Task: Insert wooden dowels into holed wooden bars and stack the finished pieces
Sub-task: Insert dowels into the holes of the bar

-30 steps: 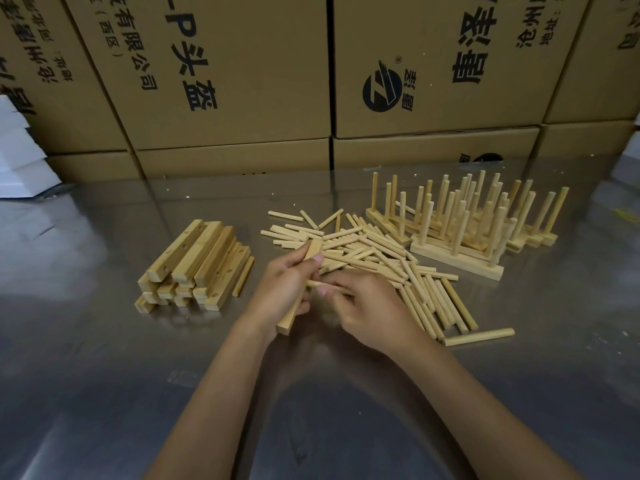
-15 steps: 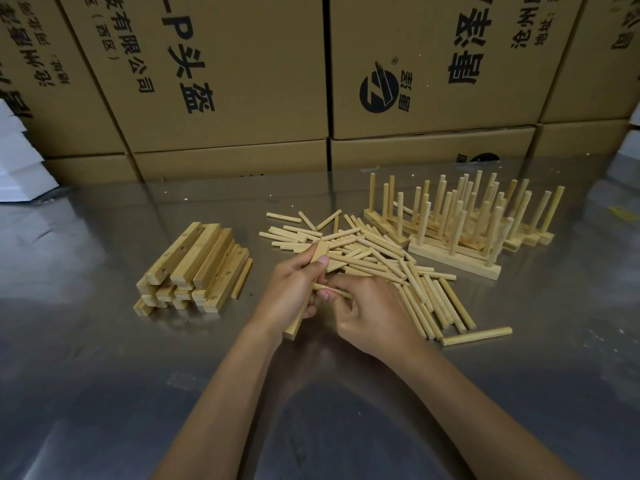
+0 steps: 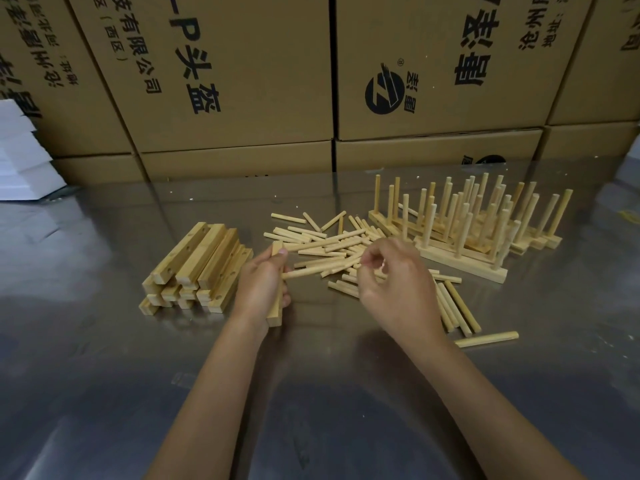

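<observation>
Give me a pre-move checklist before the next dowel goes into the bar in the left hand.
1. Bar gripped by left hand: ok.
2. One dowel already sticking out of the bar: ok.
3. Right hand holding the next dowel: cannot tell, fingers curled.
4. Loose dowels within reach: ok.
5. Free hole in the bar visible: cannot tell, hand covers it.
6. Finished pieces standing upright on the table: ok.

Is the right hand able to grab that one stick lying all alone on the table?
Probably yes. The lone dowel lies apart from the pile, just right of the right hand, with nothing covering it, and that hand seems to hold nothing.
</observation>
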`<action>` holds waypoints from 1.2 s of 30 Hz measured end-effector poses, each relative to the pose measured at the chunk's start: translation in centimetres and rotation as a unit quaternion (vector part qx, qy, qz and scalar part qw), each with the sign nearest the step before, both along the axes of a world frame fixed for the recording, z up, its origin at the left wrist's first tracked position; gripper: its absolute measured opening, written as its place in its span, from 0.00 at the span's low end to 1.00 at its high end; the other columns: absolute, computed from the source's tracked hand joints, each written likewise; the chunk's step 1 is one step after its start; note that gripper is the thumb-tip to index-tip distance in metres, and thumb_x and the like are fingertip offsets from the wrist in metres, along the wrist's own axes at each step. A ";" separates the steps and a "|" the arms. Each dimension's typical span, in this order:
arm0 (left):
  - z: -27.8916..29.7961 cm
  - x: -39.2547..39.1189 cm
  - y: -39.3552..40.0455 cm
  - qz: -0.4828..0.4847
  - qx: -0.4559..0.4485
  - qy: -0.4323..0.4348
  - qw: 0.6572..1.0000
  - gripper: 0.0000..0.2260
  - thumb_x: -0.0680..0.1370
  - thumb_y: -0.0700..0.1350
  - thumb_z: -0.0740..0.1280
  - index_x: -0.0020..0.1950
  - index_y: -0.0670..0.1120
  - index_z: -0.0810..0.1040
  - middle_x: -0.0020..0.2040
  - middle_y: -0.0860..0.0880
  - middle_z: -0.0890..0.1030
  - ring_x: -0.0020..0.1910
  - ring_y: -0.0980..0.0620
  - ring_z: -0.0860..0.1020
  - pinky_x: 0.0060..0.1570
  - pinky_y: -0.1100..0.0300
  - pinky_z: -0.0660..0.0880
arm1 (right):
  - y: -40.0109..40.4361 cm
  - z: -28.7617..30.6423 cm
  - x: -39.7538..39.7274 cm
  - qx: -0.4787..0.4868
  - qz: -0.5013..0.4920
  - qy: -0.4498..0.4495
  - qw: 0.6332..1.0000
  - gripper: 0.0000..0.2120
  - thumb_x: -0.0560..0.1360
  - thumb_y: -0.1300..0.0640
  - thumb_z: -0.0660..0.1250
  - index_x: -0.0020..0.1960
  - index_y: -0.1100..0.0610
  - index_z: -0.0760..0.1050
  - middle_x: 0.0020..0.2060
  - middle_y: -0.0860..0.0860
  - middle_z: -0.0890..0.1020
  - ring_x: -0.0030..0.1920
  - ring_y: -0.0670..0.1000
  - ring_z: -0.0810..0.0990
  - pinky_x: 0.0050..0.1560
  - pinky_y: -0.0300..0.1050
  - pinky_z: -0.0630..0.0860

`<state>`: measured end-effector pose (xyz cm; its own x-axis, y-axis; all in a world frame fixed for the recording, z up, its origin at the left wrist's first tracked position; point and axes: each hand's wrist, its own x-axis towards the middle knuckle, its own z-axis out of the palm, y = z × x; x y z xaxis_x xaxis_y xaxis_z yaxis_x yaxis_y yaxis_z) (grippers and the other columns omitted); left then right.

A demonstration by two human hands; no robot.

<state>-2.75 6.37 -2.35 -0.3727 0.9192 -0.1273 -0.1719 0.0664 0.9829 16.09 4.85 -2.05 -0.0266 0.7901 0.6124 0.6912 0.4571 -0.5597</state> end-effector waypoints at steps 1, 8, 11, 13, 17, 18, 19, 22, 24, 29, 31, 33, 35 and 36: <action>0.0 -0.3 0.1 0.015 -0.003 -0.009 1.000 0.12 0.82 0.44 0.65 0.65 0.47 0.78 0.37 0.49 0.72 0.28 0.54 0.67 0.21 0.63 0.65 | 0.1 -0.3 0.2 -0.039 -0.005 -0.070 0.997 0.03 0.73 0.58 0.65 0.44 0.53 0.77 0.42 0.45 0.77 0.49 0.49 0.73 0.49 0.45 0.71; -0.1 -0.7 0.2 0.028 -0.021 -0.037 0.999 0.07 0.82 0.45 0.65 0.56 0.48 0.81 0.36 0.50 0.72 0.26 0.54 0.68 0.19 0.63 0.65 | 0.3 -1.7 -0.6 -0.109 0.011 -0.223 0.969 0.04 0.75 0.53 0.64 0.49 0.49 0.77 0.50 0.45 0.72 0.56 0.49 0.67 0.56 0.44 0.64; 0.0 -0.6 0.2 0.028 -0.022 -0.057 0.998 0.05 0.82 0.44 0.65 0.51 0.48 0.80 0.34 0.50 0.72 0.24 0.55 0.67 0.19 0.63 0.64 | -0.1 -1.3 -0.6 -0.083 0.027 -0.192 0.978 0.03 0.77 0.56 0.62 0.48 0.49 0.72 0.47 0.45 0.74 0.51 0.48 0.71 0.48 0.43 0.64; 0.0 -0.7 0.2 0.025 -0.022 -0.074 0.997 0.05 0.82 0.44 0.64 0.50 0.48 0.80 0.34 0.50 0.72 0.24 0.55 0.68 0.20 0.63 0.65 | -0.7 -0.6 -0.9 -0.106 0.110 -0.129 0.980 0.05 0.78 0.57 0.61 0.49 0.47 0.69 0.40 0.43 0.77 0.41 0.46 0.75 0.39 0.44 0.68; 0.0 -1.0 -0.1 0.015 -0.020 -0.080 0.996 0.06 0.81 0.46 0.64 0.50 0.48 0.80 0.33 0.51 0.73 0.27 0.54 0.70 0.27 0.62 0.69 | -2.2 0.0 -2.2 -0.121 0.246 -0.054 0.960 0.11 0.79 0.61 0.61 0.54 0.47 0.76 0.36 0.39 0.74 0.37 0.38 0.72 0.35 0.33 0.62; 0.0 -0.9 -0.1 0.012 -0.017 -0.082 0.996 0.06 0.81 0.46 0.65 0.49 0.48 0.80 0.33 0.51 0.73 0.27 0.54 0.70 0.28 0.62 0.68 | -2.3 -0.1 -2.4 -0.112 0.251 -0.054 0.960 0.13 0.78 0.62 0.61 0.56 0.49 0.78 0.38 0.39 0.74 0.40 0.37 0.71 0.37 0.33 0.62; 0.1 -0.8 -0.1 0.011 -0.015 -0.084 0.996 0.06 0.81 0.46 0.64 0.49 0.47 0.80 0.32 0.52 0.73 0.27 0.54 0.70 0.28 0.62 0.68 | -2.3 -0.1 -2.6 -0.106 0.250 -0.048 0.961 0.13 0.78 0.63 0.61 0.57 0.50 0.79 0.40 0.39 0.74 0.41 0.36 0.70 0.39 0.32 0.62; 0.1 -0.4 -0.2 0.009 -0.009 -0.075 0.997 0.07 0.82 0.45 0.64 0.49 0.48 0.81 0.32 0.52 0.75 0.26 0.54 0.70 0.28 0.62 0.67 | -2.4 -0.1 -2.5 -0.099 0.245 -0.013 0.964 0.12 0.78 0.63 0.63 0.55 0.52 0.81 0.41 0.42 0.76 0.40 0.38 0.71 0.40 0.32 0.64; 0.1 -0.2 -0.2 0.013 -0.005 -0.070 0.997 0.07 0.82 0.45 0.64 0.49 0.49 0.81 0.33 0.52 0.75 0.26 0.55 0.70 0.27 0.62 0.68 | -2.5 0.0 -2.6 -0.098 0.249 -0.001 0.964 0.09 0.78 0.63 0.64 0.53 0.53 0.80 0.41 0.45 0.77 0.40 0.42 0.72 0.39 0.33 0.65; 0.2 0.0 -0.2 0.033 -0.007 -0.082 0.996 0.06 0.82 0.46 0.64 0.48 0.50 0.80 0.34 0.52 0.74 0.24 0.55 0.69 0.22 0.63 0.67 | -2.8 0.1 -2.7 -0.089 0.260 -0.004 0.962 0.06 0.77 0.62 0.66 0.51 0.54 0.80 0.41 0.47 0.77 0.42 0.46 0.73 0.40 0.38 0.69; 0.2 0.0 -0.3 0.038 0.010 -0.076 0.996 0.07 0.82 0.45 0.64 0.47 0.50 0.80 0.35 0.51 0.74 0.24 0.56 0.68 0.21 0.64 0.66 | -2.9 0.2 -2.8 -0.086 0.260 -0.003 0.962 0.07 0.77 0.62 0.66 0.51 0.55 0.81 0.40 0.46 0.77 0.41 0.45 0.73 0.40 0.34 0.67; 0.2 0.3 -0.4 0.029 0.020 -0.077 0.996 0.06 0.82 0.45 0.63 0.49 0.49 0.80 0.36 0.50 0.74 0.24 0.56 0.68 0.20 0.64 0.66 | -2.9 0.2 -2.8 -0.082 0.257 0.003 0.963 0.07 0.76 0.64 0.66 0.50 0.56 0.82 0.38 0.45 0.76 0.40 0.44 0.72 0.39 0.33 0.65; 0.2 0.6 -0.6 0.017 0.020 -0.083 0.996 0.06 0.82 0.44 0.63 0.55 0.48 0.80 0.36 0.50 0.75 0.25 0.56 0.68 0.21 0.63 0.66 | -2.7 0.2 -2.6 -0.085 0.256 0.007 0.963 0.08 0.76 0.65 0.66 0.48 0.56 0.82 0.36 0.42 0.75 0.39 0.42 0.72 0.38 0.32 0.64; 0.3 0.7 -0.7 0.015 0.020 -0.083 0.996 0.08 0.82 0.45 0.64 0.58 0.48 0.80 0.36 0.51 0.75 0.25 0.56 0.68 0.21 0.63 0.67 | -2.7 0.2 -2.6 -0.091 0.257 0.012 0.962 0.08 0.76 0.65 0.66 0.48 0.56 0.82 0.36 0.41 0.75 0.38 0.41 0.72 0.38 0.32 0.64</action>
<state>-2.06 5.70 -2.10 -0.3768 0.9136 -0.1526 -0.3338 0.0197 0.9424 13.52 2.20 -1.89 -0.4292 0.7712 0.4702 0.3863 0.6273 -0.6762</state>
